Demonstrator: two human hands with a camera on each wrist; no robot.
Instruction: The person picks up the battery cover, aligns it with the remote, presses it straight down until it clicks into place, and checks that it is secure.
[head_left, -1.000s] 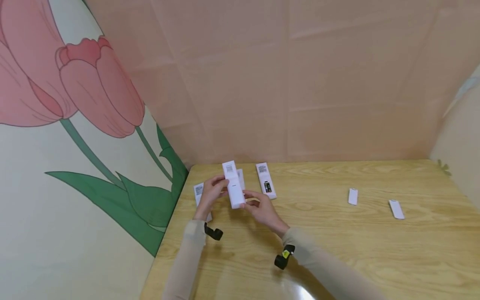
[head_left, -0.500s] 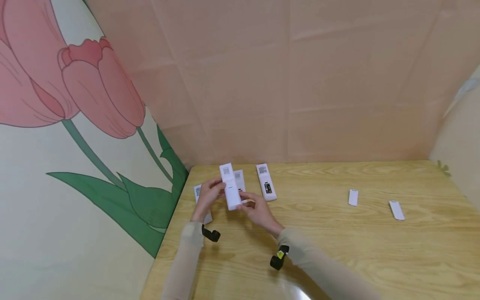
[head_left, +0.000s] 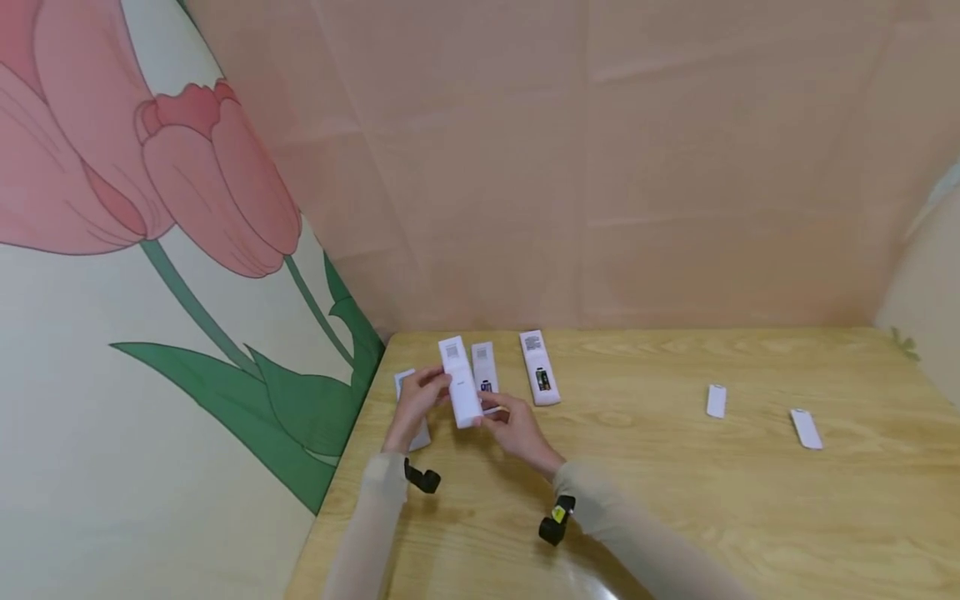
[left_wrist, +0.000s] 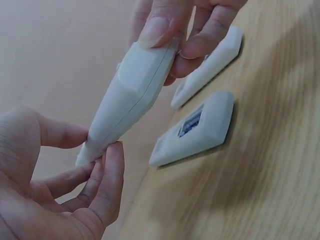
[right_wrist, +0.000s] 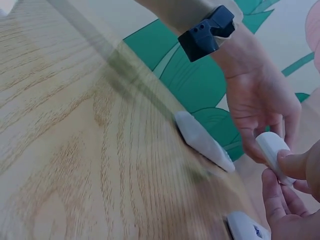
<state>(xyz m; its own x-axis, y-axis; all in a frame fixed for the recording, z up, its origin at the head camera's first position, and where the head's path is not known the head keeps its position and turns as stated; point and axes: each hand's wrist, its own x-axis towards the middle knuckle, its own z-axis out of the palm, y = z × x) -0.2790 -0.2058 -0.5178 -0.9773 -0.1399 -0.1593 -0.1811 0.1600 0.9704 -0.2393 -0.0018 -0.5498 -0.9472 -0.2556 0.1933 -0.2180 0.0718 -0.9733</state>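
A white remote control (head_left: 461, 385) is held above the table with its back up, and its battery cover looks to be in place. My left hand (head_left: 416, 405) pinches it near the far, labelled end. Its near end is gripped by my right hand (head_left: 517, 430), thumb on one face, as the left wrist view also shows. Behind it lies a second remote (head_left: 483, 360) with an open battery bay. To the right, a third remote (head_left: 539, 367) shows batteries in its bay. Another remote (head_left: 421, 439) is partly hidden under my left hand.
Two loose white battery covers, one nearer the middle (head_left: 716, 401) and one farther right (head_left: 806, 429), lie on the wooden table (head_left: 637, 467). A pinkish-brown cloth (head_left: 675, 167) hangs behind it, and a tulip-printed panel (head_left: 225, 433) stands at the left edge.
Both hands have shifted slightly left and lower with the held remote, showing more of the remote behind it. The view has turned a little; the grips look the same.
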